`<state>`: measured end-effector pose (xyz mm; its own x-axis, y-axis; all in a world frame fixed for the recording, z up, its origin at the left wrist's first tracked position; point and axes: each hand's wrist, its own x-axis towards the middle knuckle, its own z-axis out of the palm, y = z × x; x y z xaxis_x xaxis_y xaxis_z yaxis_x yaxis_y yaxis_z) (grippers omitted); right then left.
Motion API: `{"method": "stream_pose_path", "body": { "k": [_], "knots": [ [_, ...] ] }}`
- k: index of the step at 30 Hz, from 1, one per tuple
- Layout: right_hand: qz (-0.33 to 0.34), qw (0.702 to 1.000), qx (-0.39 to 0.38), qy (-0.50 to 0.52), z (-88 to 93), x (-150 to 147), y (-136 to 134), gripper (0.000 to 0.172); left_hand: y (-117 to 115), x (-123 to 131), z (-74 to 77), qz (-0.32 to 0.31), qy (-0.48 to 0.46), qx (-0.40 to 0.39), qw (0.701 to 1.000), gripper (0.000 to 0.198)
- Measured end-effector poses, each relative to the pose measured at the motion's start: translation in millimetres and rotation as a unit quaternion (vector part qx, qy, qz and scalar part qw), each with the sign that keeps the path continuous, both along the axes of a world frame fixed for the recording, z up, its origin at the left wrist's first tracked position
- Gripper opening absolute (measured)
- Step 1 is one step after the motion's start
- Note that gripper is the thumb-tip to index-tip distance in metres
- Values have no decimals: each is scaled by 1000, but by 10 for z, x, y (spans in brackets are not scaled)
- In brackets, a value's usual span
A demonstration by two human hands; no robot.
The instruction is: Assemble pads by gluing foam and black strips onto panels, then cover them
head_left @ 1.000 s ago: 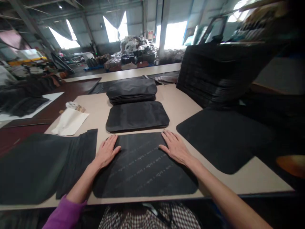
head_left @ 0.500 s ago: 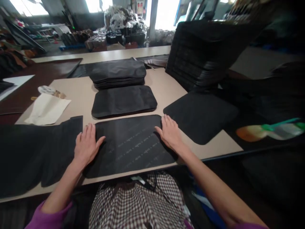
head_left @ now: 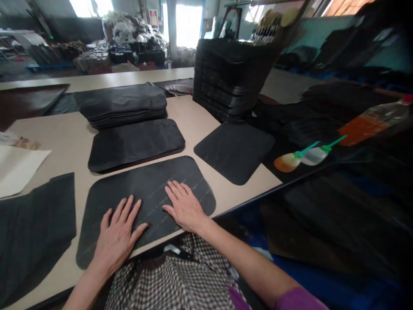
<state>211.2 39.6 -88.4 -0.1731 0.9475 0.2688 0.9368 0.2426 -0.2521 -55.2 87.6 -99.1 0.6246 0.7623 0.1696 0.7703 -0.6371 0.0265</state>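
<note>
Head view, printed panel (head_left: 151,202): is lying at the front of the beige table (head_left: 187,114), left hand (head_left: 118,234) and right hand (head_left: 184,204) resting apart on it, fingers spread.
Squeeze bottles (head_left: 287,162): are lying to the right.
Black stacks (head_left: 125,103): are standing beyond the panel.
Room (head_left: 58,26): pale heap (head_left: 129,32) is rising left of a bright opening (head_left: 189,26).

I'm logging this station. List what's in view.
Printed sheet: one, black, front centre
Low pile: one, black, beyond it
Thick pile: one, black, farther back
Tall stack: one, black, back right
Plain sheet: one, black, right
Layered pieces: uncounted, black, left
Paper: one, cream, left
Bottles: three, orange or whitish, right
Tabletop: one, beige, below
Background goods: uncountable, mixed, back
Checked garment: one, brown-white, bottom
Sleeve: one, purple, lower right
Left hand, right hand: two, on printed sheet
</note>
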Motion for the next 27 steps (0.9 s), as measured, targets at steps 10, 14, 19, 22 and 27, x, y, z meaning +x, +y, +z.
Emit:
{"method": "stream_pose_path", "body": {
  "k": [10,14,19,22,27],
  "knots": [
    [-37,997,56,-26,-201,834,112,57,34,-247,68,75,19,5,997,67],
    [-19,995,96,-17,-325,1225,221,61,120,-185,269,51,12,-31,998,72],
    [83,994,58,-31,-250,1343,285,58,390,-5,501,-94,21,-133,986,74],
    [96,992,71,-42,-230,1335,320,60,615,8,482,-128,20,-133,983,73],
    [99,990,78,-57,-352,1399,336,65,943,-107,375,-106,30,-117,987,70]
  ]
}}
